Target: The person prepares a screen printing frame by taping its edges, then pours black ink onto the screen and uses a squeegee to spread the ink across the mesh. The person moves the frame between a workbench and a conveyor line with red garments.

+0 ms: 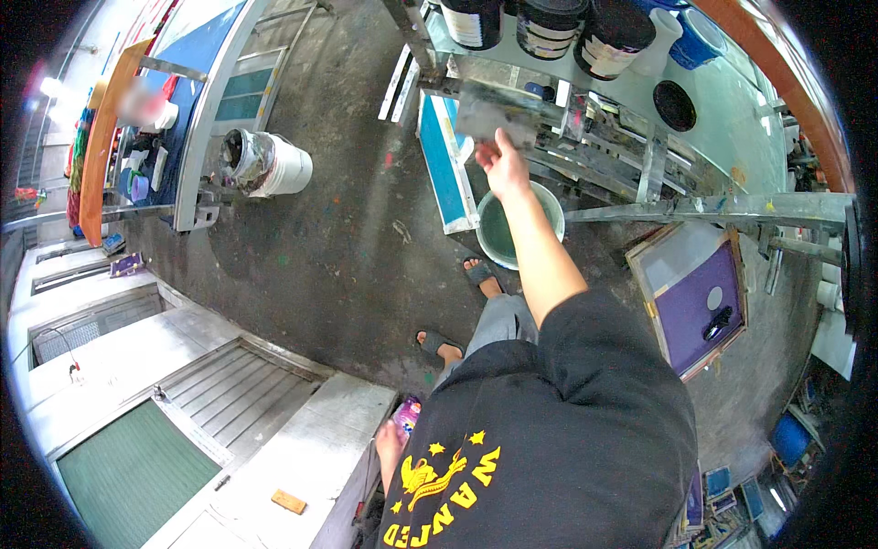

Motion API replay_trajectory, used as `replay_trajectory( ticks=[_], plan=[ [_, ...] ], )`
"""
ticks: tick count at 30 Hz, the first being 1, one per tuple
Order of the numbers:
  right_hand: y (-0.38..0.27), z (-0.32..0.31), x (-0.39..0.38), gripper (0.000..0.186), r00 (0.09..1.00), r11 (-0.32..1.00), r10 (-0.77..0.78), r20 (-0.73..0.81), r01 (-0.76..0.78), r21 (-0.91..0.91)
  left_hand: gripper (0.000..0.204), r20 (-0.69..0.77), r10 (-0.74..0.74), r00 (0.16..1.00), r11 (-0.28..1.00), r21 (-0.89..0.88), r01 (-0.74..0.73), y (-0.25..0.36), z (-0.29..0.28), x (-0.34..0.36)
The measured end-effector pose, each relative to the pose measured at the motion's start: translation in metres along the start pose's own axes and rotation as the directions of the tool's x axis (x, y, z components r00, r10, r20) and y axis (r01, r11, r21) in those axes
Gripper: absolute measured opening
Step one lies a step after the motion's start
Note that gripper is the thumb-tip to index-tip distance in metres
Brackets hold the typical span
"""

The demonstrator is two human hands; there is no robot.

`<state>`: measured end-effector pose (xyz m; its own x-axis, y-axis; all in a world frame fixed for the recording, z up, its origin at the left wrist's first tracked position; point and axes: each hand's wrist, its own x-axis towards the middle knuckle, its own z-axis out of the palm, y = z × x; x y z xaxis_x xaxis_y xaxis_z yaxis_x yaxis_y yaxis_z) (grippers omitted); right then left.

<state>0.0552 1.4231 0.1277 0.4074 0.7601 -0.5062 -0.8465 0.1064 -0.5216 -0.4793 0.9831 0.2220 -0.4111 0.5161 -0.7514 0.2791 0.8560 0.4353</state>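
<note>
My right hand (505, 169) reaches forward at the end of a bent arm, its fingers closed at the lower edge of a grey flat plate (498, 112). Its thumb lies over that edge. A small white thing (465, 149) shows beside the fingertips; its kind is unclear. Directly under the wrist stands a round pale-green tub (494, 229), partly covered by my forearm. Low at my left side, my left hand (389, 446) is closed against a purple, glossy packet (408, 414). My body hides part of that hand.
A blue-meshed frame (445, 165) leans by the tub. Several dark tubs (549, 27) stand on the glass-topped table (722, 119). A white bucket (279, 165) is on the floor at left. A purple screen frame (700, 297) lies right, a white bench (315, 448) lower left.
</note>
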Motion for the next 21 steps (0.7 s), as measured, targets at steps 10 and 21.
replay_trajectory(
  ticks=[10,21],
  plan=[
    [0.053,0.024,-0.236,0.039,0.743,0.837,0.524,0.417,-0.539,-0.092,0.044,0.354,0.502,0.789,0.796,-0.546,-0.261,0.313,0.037,0.01],
    [0.08,0.058,-0.335,0.044,0.607,0.798,0.588,0.534,-0.54,-0.266,0.03,0.455,0.699,0.552,0.703,-0.582,-0.409,0.309,0.0,-0.038]
  ],
)
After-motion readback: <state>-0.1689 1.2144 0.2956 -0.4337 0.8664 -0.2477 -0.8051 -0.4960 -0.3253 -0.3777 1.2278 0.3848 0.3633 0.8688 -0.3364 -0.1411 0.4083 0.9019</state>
